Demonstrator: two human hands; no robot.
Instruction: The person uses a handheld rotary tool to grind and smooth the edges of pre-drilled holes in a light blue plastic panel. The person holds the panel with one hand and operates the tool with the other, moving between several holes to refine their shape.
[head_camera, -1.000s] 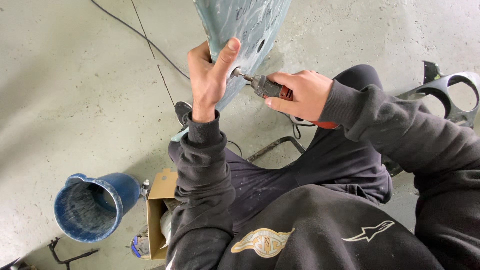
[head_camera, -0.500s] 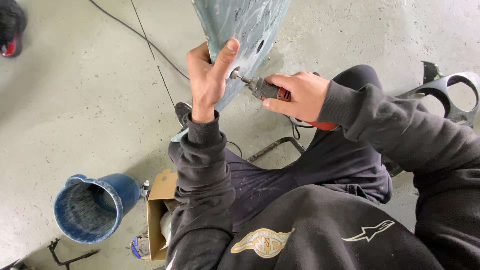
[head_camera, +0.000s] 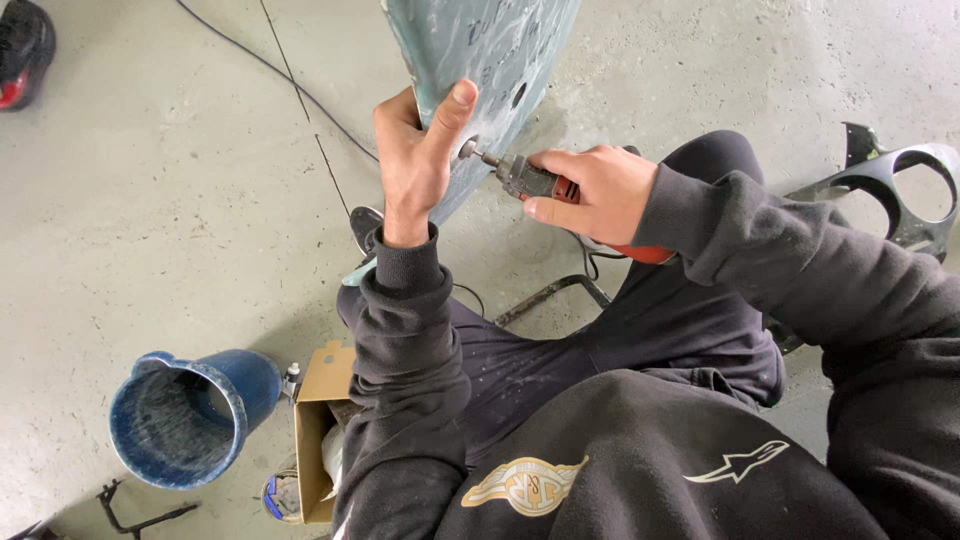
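A pale blue-green body panel (head_camera: 480, 60) with small holes stands upright in front of me. My left hand (head_camera: 415, 165) grips its lower edge, thumb pressed flat on its face. My right hand (head_camera: 590, 190) holds a red and grey rotary grinder (head_camera: 545, 185), and the tool's small round tip (head_camera: 468, 148) touches the panel just beside my left thumb. Both arms wear black sleeves.
A blue bucket (head_camera: 185, 415) lies on its side on the concrete floor at lower left, next to an open cardboard box (head_camera: 315, 430). A dark part with round cut-outs (head_camera: 900, 185) lies at right. Black cables (head_camera: 300, 85) cross the floor. A shoe (head_camera: 25, 50) shows at top left.
The grinder tip has stayed against the panel, with both hands nearly still. A shoe has come into view at the top left corner.
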